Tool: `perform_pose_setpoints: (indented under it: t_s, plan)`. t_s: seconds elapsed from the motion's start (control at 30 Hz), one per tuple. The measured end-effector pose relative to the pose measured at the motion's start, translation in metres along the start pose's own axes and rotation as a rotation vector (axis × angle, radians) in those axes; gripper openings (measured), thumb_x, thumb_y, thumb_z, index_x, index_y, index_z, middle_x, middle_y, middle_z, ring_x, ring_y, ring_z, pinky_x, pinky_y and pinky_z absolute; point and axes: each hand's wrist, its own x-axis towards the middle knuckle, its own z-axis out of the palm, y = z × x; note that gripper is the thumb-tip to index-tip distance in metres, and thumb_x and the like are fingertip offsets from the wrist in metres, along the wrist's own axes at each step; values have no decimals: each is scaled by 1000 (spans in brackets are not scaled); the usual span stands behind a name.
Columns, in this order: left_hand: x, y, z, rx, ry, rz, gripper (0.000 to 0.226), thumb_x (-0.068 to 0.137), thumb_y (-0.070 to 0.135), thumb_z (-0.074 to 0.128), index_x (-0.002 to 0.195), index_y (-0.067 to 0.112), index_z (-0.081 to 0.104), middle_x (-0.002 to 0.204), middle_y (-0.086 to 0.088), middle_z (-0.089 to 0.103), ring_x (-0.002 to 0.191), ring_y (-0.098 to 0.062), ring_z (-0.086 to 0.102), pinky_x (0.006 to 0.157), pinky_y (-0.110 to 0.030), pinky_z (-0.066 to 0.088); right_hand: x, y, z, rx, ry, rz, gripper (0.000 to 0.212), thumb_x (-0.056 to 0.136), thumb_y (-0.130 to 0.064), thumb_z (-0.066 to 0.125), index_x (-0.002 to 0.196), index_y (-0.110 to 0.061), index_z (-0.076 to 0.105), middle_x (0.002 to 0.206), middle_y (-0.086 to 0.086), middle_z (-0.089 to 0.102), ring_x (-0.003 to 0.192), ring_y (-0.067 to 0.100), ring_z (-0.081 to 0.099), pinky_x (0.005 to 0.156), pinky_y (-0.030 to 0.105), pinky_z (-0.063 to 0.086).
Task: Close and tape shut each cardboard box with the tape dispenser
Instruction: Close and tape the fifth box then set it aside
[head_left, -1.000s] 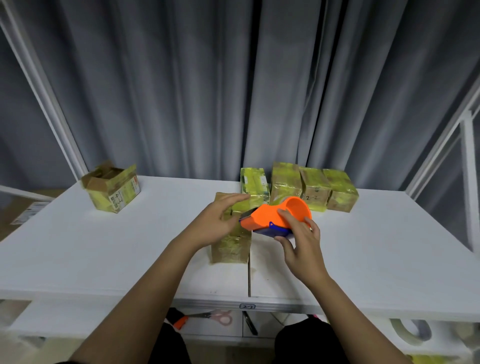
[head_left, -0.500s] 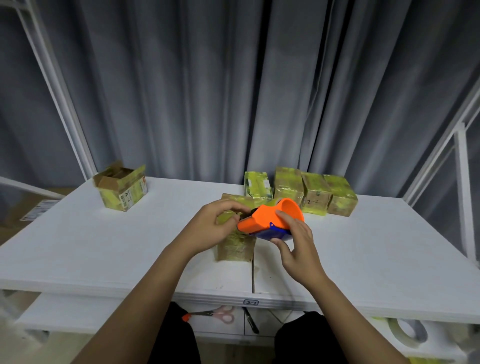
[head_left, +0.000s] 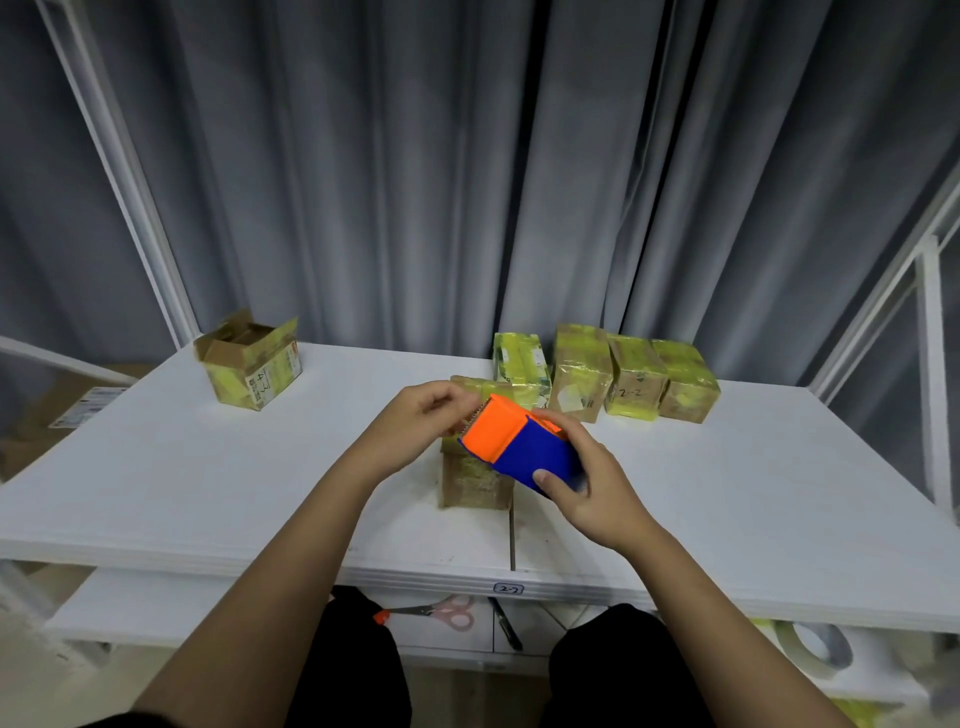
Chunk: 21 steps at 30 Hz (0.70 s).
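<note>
My right hand (head_left: 589, 483) grips the orange and blue tape dispenser (head_left: 519, 447), held tilted above the cardboard box (head_left: 470, 480) at the table's middle. My left hand (head_left: 415, 423) is at the dispenser's orange front end with fingers curled, pinching at the tape edge above the box's top. The box is wrapped in yellowish tape and mostly hidden behind the dispenser and hands. Several taped boxes (head_left: 602, 376) stand in a row at the back. An open box (head_left: 252, 364) with raised flaps sits at the far left.
The white table (head_left: 218, 478) has a seam running to its front edge. On the lower shelf lie scissors (head_left: 441, 613), a black pen (head_left: 506, 626) and a tape roll (head_left: 810, 647). Grey curtains hang behind, and white frame posts stand at both sides.
The dispenser has been turned so its blue side faces up and lifted slightly off the box. My left hand moved from the box's top to the dispenser's front end.
</note>
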Motion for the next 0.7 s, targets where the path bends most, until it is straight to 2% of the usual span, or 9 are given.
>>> perform_pose_setpoints:
  t_s: [0.07,0.17,0.3,0.37,0.47,0.7]
  plan:
    - [4,-2,2,38,20,-21,22,92,29,58,89,9,68,83,-4,69,79,-13,65,80,-31,53,2,-5,-5,-53,-10,17,56,80,-41,67,123,-56,35,111,-23,53,97,5,57,80,29,54]
    - [8,-3,6,30,17,-92,21,94,28,55,87,12,66,78,0,67,69,-8,64,74,-28,55,5,-10,-14,-188,-34,44,73,68,-53,79,127,-44,37,110,-29,46,97,2,55,77,17,50]
    - [13,-4,12,-44,47,-186,19,95,24,55,86,11,65,80,-3,68,68,-10,65,70,-22,55,6,-11,-22,-267,4,37,68,69,-46,81,124,-36,43,112,-22,47,95,4,53,75,19,49]
    - [16,-5,15,-28,79,-217,18,95,21,56,84,11,66,79,-5,68,68,-13,65,68,-22,55,6,-10,-27,-309,15,34,66,69,-47,80,124,-36,45,110,-22,47,93,3,52,75,19,48]
    - [21,-5,21,-9,116,-250,18,95,19,56,84,9,65,74,-3,67,65,-11,63,58,-14,52,7,-10,-31,-343,-1,59,64,68,-47,80,122,-39,46,108,-19,48,92,5,52,74,20,47]
    - [31,-3,33,45,258,-300,22,98,19,52,79,12,61,69,-1,62,63,-10,59,54,-16,50,13,-8,-42,-297,-32,108,66,66,-44,81,123,-38,48,111,-11,50,95,8,53,77,23,49]
